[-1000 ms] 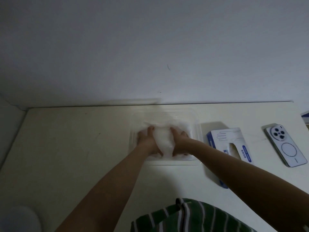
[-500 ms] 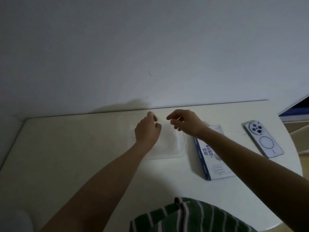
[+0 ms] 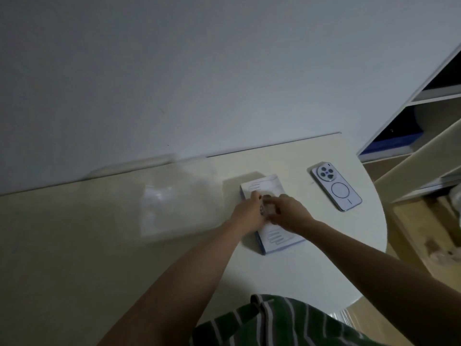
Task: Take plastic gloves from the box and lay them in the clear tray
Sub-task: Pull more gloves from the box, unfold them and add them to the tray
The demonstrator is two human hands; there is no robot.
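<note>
We are noting the left hand and right hand curling fingers over the box opening; whether pinching, we cannot tell. Some gloves are lying in the tray beside it; task partly done.

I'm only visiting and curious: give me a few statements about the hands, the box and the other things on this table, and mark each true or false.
1. Both the left hand and the right hand are over the glove box. True.
2. The phone lies left of the clear tray. False: it lies right of the box, and the tray is on the box's left.
3. The phone's camera lenses face up. True.
4. The left hand rests inside the tray. False: it is at the box.
5. The box stands on end. False: it lies flat on the table.
</note>
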